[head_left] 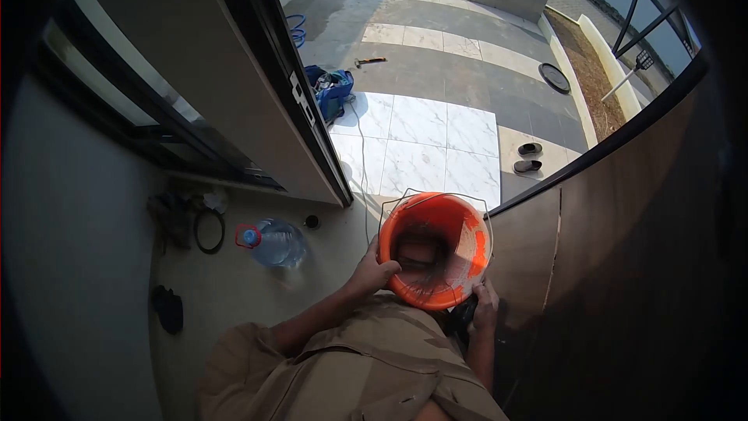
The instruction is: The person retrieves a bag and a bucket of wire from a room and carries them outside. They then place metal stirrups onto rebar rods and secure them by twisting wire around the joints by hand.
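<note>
An orange bucket [438,298] is held in front of my body, its mouth facing up towards me. Pale residue coats part of its inner wall, and its inside is dark at the bottom. My left hand [372,273] grips the left side, with the thumb over the rim. On the lower right, my right hand [485,304] is closed on the bucket's edge. A thin wire handle [491,245] hangs loose around the rim. Beside my right hand is a dark object [463,313] that I cannot make out.
An open door [284,78] stands left and a brown panel [592,242] right. On the floor are a water bottle [279,244], a black ring [209,232] and a cable [364,164]. Outside lie marble-look tiles [421,136], a blue bag [333,92], a hammer [370,61] and shoes [527,165].
</note>
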Demonstrator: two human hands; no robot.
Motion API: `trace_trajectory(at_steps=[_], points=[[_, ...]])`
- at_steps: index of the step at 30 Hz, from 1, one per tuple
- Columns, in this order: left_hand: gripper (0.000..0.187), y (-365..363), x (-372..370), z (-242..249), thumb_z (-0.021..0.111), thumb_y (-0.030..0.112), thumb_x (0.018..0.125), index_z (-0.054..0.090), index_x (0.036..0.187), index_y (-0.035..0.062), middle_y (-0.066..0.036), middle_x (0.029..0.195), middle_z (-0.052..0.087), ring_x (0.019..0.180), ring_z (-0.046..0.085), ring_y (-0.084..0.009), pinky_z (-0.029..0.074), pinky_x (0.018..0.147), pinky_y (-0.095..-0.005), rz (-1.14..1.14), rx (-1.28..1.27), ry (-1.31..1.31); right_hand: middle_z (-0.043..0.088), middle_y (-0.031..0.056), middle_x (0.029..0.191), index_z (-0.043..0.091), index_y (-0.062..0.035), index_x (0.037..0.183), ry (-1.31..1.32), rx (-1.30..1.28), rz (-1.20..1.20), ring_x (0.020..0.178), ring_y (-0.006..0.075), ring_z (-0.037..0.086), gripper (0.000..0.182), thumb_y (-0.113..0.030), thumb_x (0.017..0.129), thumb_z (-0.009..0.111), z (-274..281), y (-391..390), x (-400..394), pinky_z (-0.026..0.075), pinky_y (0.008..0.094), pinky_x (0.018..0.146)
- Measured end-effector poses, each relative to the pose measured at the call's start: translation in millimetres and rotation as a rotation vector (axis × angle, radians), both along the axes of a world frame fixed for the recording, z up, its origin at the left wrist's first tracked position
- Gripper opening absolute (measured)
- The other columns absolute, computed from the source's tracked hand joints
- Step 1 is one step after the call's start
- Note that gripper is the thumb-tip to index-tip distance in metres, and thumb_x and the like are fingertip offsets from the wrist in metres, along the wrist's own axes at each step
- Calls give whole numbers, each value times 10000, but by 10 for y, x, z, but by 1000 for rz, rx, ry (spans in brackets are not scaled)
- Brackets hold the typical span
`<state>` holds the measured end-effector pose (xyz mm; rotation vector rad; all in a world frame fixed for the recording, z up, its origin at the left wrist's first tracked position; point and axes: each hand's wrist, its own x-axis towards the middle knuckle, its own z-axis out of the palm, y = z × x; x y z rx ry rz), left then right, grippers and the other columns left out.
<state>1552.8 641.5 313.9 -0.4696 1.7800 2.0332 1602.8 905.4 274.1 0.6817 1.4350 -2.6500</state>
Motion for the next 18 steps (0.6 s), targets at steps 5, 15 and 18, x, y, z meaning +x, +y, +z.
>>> trace_trajectory(at_steps=[5, 15, 18], points=[[781, 276, -1266, 264, 571, -35, 743, 279, 1464, 39, -144, 1260, 514, 1134, 543, -235, 470, 962, -329, 189, 81, -113, 637, 102, 1140, 575, 65, 1257, -32, 148, 166, 1031, 170, 592, 391, -105, 904, 564, 150, 281, -1633, 438, 286, 957], [732, 113, -3827, 103, 569, -42, 743, 317, 1427, 28, -126, 1199, 542, 1064, 569, -220, 492, 909, -319, 333, 157, -118, 638, 107, 1164, 555, 82, 1283, 1, 193, 350, 1047, 167, 599, 433, -133, 909, 601, 155, 186, -4640, 438, 278, 952], [757, 31, -4780, -61, 565, -53, 736, 314, 1447, 20, -125, 1194, 552, 1065, 567, -210, 482, 919, -313, 338, 154, -52, 629, 116, 1201, 544, 87, 1296, -2, 217, 346, 1083, 181, 594, 444, -134, 915, 602, 4, 97, -5578, 433, 283, 967]])
